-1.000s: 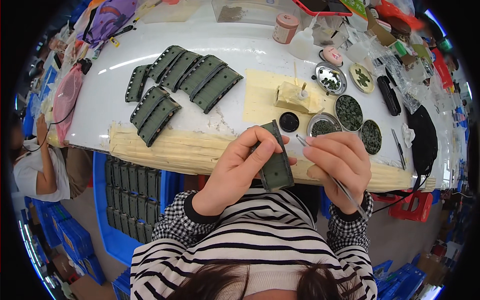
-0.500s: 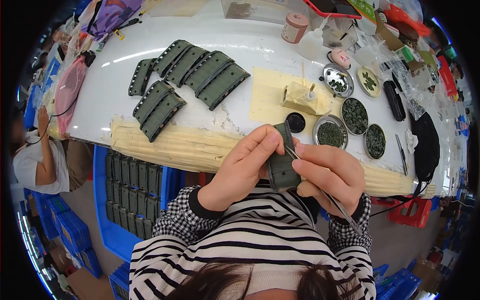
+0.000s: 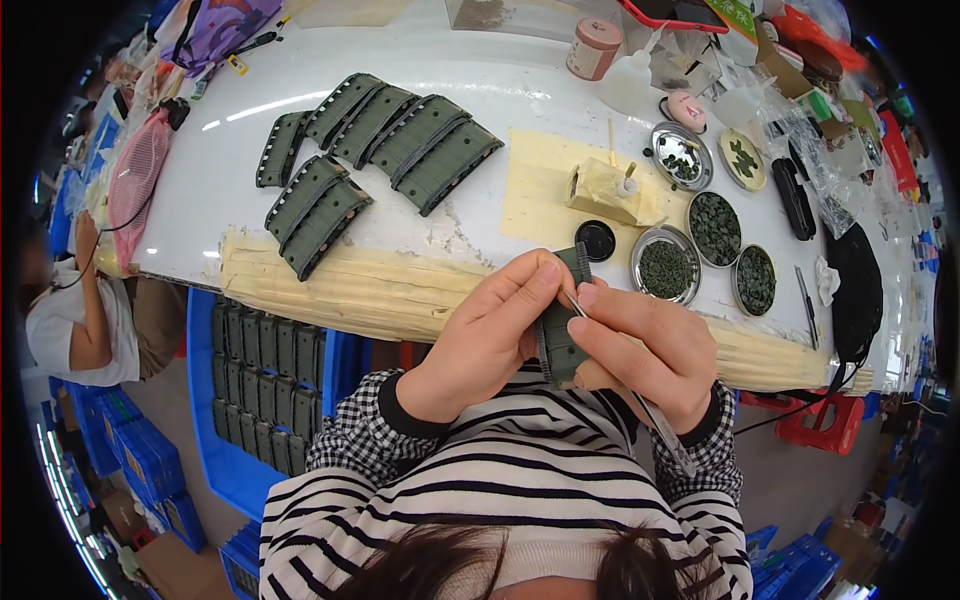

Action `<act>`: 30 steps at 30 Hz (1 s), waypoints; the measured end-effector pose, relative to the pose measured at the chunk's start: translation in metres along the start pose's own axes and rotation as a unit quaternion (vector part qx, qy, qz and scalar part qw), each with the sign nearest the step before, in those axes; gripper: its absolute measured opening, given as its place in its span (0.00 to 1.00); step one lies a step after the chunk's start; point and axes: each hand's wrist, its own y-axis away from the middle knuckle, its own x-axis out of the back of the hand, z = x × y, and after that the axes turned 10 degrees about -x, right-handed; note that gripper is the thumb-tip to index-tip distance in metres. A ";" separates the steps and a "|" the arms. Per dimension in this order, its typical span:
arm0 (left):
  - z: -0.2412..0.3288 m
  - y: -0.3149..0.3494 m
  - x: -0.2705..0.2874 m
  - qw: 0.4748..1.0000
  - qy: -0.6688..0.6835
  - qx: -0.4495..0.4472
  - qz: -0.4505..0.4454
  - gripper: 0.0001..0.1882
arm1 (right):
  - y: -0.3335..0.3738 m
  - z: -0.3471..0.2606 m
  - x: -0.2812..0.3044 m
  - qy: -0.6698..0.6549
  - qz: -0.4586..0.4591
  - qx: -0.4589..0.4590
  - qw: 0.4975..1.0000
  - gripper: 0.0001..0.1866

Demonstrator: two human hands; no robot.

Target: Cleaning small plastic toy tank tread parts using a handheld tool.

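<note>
Now that the tip of your tweezers (image 3: 663,432) is in against the green panel (image 3: 562,345), the gap visible a second ago between tool and panel is closed, and your two hands are close together. As I judge it, this means the fine work on the panel is under way rather than being lined up.

Your left hand (image 3: 470,345) is closed on the panel, thumb on top near its upper part, with the other fingers mostly hidden. Your right hand (image 3: 652,345) is closed too, thumb and fingers pinching the tweezers, whose back end slants down toward your cuff. You have the tip just beside your left thumb; whether it grips a small bit there, I cannot tell.

The panel sits upright but slightly tilted in front of your striped top (image 3: 480,440), at the near edge of the bench (image 3: 450,75). Just beyond your right hand lie a black disc (image 3: 596,241) and a round tin of small green bits (image 3: 667,270). More green panels (image 3: 425,155) lie on the bench to your left, and rows of similar pieces fill the blue crate (image 3: 203,400) below.
</note>
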 end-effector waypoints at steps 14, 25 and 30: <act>-0.001 0.000 -0.001 1.000 -0.003 -0.009 0.001 0.15 | 0.002 0.001 0.001 -0.017 -0.012 -0.010 1.000 0.19; 0.000 0.000 0.000 0.999 -0.037 -0.014 -0.017 0.14 | 0.004 0.001 0.003 -0.053 -0.020 -0.032 0.998 0.14; 0.006 0.001 -0.003 1.000 0.010 -0.003 -0.021 0.13 | 0.005 0.002 0.002 -0.111 0.055 -0.102 0.987 0.11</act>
